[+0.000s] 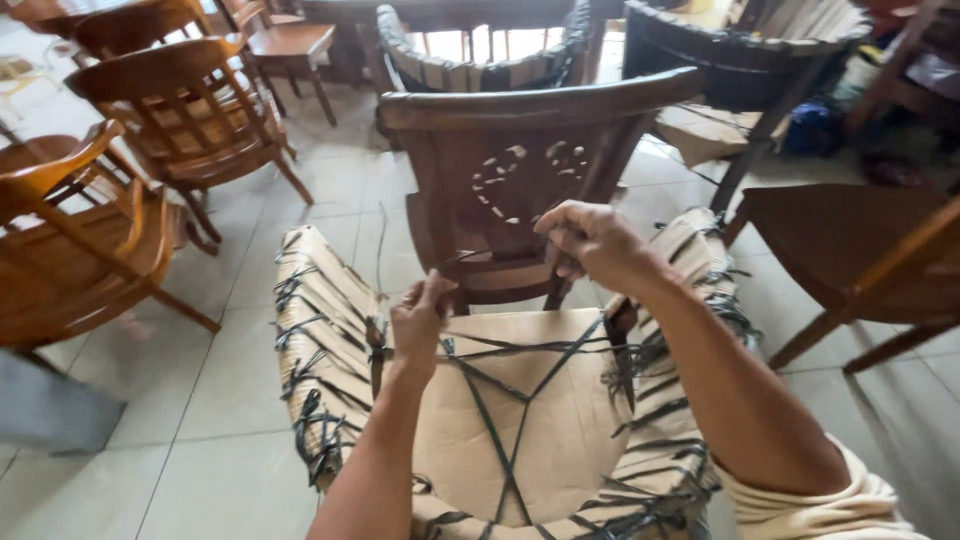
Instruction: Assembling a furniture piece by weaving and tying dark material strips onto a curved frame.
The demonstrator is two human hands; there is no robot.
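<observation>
A chair wrapped in brown cardboard (560, 420) fills the lower middle of the view, its arms bound with dark plastic straps (500, 400) that cross over the seat. My left hand (420, 320) pinches a thin dark strap near the left arm of the wrapped chair. Higher up and to the right, my right hand (595, 240) is closed on the same strap, held taut in front of a dark wooden chair back (520, 150) with a carved panel.
Light brown wooden armchairs (170, 110) stand at the left on a pale tiled floor (230, 380). Another dark wooden chair (860, 250) is at the right. More wrapped and dark chairs (740, 50) crowd the back.
</observation>
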